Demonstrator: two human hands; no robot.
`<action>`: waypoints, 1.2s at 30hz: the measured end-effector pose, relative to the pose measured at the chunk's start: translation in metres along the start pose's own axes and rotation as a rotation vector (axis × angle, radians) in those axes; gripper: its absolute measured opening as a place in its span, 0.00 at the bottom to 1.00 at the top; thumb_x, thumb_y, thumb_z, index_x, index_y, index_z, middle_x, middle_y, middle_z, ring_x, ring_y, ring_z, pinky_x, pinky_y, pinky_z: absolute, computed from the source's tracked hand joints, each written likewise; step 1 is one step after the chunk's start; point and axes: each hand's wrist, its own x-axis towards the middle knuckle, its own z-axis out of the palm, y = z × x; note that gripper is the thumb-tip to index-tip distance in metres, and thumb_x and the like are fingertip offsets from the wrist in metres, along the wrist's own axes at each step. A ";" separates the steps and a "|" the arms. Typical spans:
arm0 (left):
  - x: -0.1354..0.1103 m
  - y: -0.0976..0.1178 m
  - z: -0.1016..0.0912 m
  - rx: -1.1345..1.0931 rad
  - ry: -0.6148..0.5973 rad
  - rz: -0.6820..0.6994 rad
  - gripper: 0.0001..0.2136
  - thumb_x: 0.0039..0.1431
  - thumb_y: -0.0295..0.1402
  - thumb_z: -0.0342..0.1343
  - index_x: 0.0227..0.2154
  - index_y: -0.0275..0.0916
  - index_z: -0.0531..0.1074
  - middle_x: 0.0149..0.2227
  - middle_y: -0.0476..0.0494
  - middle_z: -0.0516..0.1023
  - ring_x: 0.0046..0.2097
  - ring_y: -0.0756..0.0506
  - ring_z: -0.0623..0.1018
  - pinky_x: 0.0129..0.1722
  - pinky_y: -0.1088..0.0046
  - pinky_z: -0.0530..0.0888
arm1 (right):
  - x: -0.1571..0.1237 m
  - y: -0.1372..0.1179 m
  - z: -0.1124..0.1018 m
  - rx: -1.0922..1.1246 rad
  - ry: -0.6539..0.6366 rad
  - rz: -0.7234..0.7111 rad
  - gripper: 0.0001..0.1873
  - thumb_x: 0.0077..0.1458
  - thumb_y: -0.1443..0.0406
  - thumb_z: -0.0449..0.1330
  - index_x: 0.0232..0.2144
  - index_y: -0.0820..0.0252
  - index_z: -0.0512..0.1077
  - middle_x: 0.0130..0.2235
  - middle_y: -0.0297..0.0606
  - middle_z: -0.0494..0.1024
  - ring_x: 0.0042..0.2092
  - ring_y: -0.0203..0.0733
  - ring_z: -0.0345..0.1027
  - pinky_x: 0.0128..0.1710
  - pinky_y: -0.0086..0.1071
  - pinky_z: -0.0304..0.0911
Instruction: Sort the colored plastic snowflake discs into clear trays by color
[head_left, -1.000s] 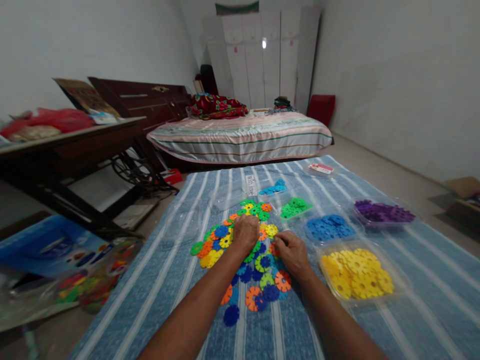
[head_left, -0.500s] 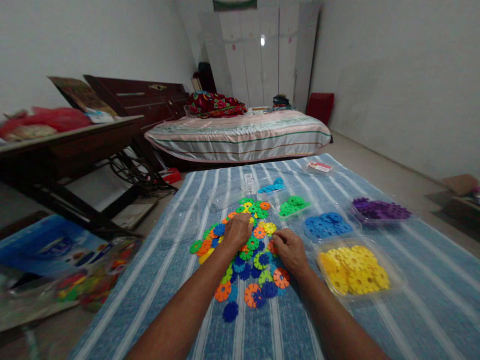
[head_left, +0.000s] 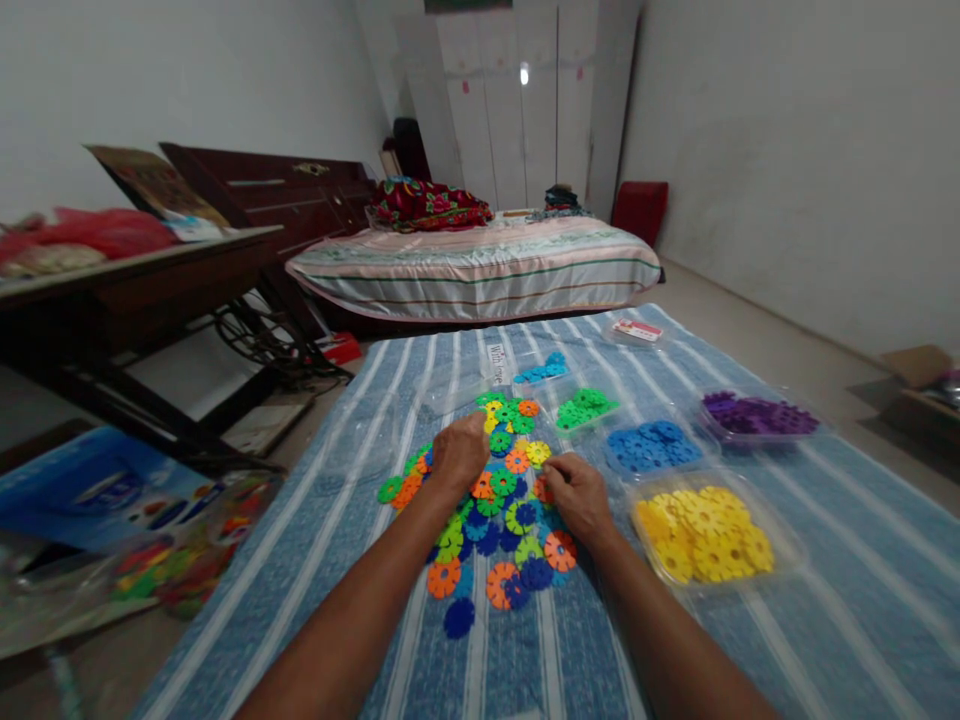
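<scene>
Mixed notched plastic discs [head_left: 517, 460] in green, orange, yellow and blue lie in a loose pile on the striped cloth. Over the pile's left upper part, my left hand [head_left: 460, 450] is closed, knuckles up; whatever its fingertips hold is hidden. My right hand [head_left: 581, 495] rests at the pile's right edge with thumb and forefinger pinched together, beside an orange disc [head_left: 541, 489]. I cannot make out what is in that pinch. To the right, yellow discs [head_left: 709, 535] fill a clear tub, and blue discs [head_left: 652, 446] sit in another.
Farther right stands a tub of purple discs [head_left: 757, 415]. Green discs [head_left: 585, 408] and light-blue discs [head_left: 541, 369] occupy trays beyond the pile. Clear lids or trays [head_left: 360, 440] lie at left. A card [head_left: 637, 330] lies near the far edge, before a bed [head_left: 480, 270].
My left hand has shifted slightly left and up over the pile, uncovering some discs to its right. My right hand stays almost in place. The view has moved a little.
</scene>
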 end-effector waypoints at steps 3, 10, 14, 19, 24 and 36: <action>-0.005 0.024 -0.009 -0.403 0.026 0.003 0.13 0.58 0.24 0.49 0.41 0.36 0.78 0.36 0.42 0.83 0.40 0.43 0.81 0.41 0.71 0.75 | 0.000 0.001 0.001 -0.008 -0.006 -0.003 0.15 0.53 0.58 0.52 0.24 0.57 0.75 0.27 0.36 0.75 0.33 0.42 0.69 0.36 0.33 0.60; -0.022 0.094 -0.005 -1.077 -0.256 0.177 0.09 0.55 0.30 0.58 0.38 0.35 0.77 0.26 0.50 0.79 0.29 0.49 0.79 0.31 0.76 0.74 | -0.001 0.004 0.001 0.026 -0.014 0.060 0.14 0.52 0.57 0.53 0.29 0.56 0.77 0.29 0.37 0.77 0.31 0.44 0.68 0.32 0.33 0.60; -0.005 0.079 0.001 -0.549 -0.098 0.175 0.08 0.56 0.27 0.53 0.32 0.37 0.78 0.31 0.46 0.80 0.37 0.45 0.80 0.41 0.71 0.74 | 0.001 0.002 -0.001 -0.005 -0.015 0.021 0.15 0.52 0.57 0.52 0.24 0.57 0.75 0.27 0.36 0.74 0.32 0.43 0.68 0.34 0.34 0.60; 0.004 0.053 0.016 -0.058 -0.204 0.198 0.09 0.60 0.29 0.52 0.35 0.38 0.78 0.43 0.38 0.81 0.49 0.40 0.79 0.47 0.67 0.73 | 0.002 0.000 0.000 0.000 0.006 0.010 0.16 0.53 0.57 0.52 0.24 0.57 0.75 0.27 0.36 0.75 0.34 0.43 0.69 0.37 0.35 0.61; 0.001 0.053 0.024 0.011 -0.251 0.246 0.09 0.59 0.33 0.55 0.40 0.40 0.77 0.48 0.37 0.78 0.51 0.40 0.77 0.48 0.68 0.73 | 0.002 -0.001 -0.001 0.058 0.040 0.028 0.16 0.53 0.57 0.53 0.26 0.57 0.77 0.30 0.37 0.77 0.35 0.43 0.71 0.38 0.35 0.63; 0.009 0.035 0.023 -0.275 -0.258 0.089 0.04 0.43 0.32 0.64 0.23 0.40 0.74 0.23 0.54 0.74 0.31 0.48 0.74 0.28 0.77 0.64 | 0.003 -0.001 -0.001 0.052 0.042 0.037 0.15 0.53 0.57 0.53 0.26 0.57 0.77 0.30 0.37 0.79 0.35 0.43 0.72 0.38 0.34 0.64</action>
